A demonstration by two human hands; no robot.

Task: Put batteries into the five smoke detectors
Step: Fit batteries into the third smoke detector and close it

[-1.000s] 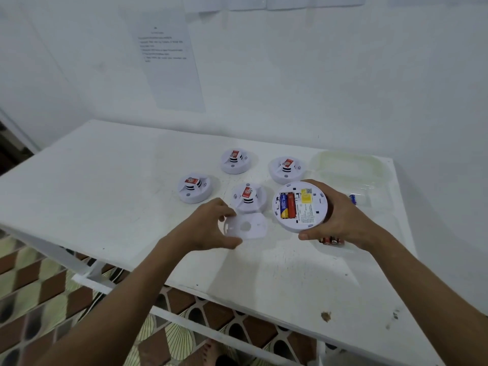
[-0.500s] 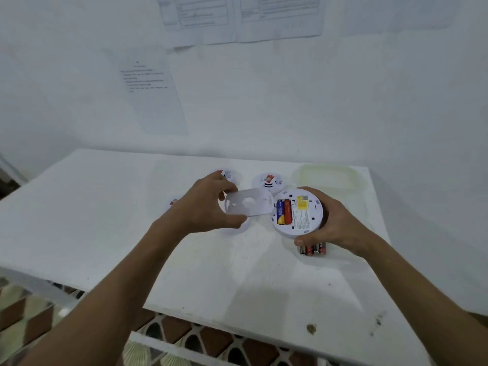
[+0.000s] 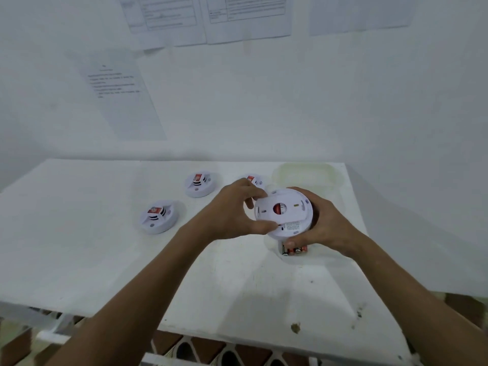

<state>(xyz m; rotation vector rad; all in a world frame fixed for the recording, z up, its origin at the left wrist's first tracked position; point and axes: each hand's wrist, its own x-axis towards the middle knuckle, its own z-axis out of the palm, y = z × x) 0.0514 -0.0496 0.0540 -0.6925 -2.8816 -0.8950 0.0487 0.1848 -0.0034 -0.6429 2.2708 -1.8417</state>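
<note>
Centre-right of frame, above the tabletop [image 3: 105,260]: my right hand [image 3: 327,225] cups the smoke detector [image 3: 286,228] steady while my left hand [image 3: 232,210] pinches the cover plate [image 3: 280,207] onto it, likely to close in the batteries.

Smoke detector [image 3: 286,220] in right hand [image 3: 327,223], left hand [image 3: 232,210] fingers [image 3: 264,227] on its back plate [image 3: 280,207].

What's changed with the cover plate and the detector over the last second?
The left hand lifted the cover plate off the table and carried it right, onto the back of the detector, hiding the batteries. It pinches the plate's edge there. The right hand kept gripping the detector, and the spare batteries stayed on the table beneath it.
</note>
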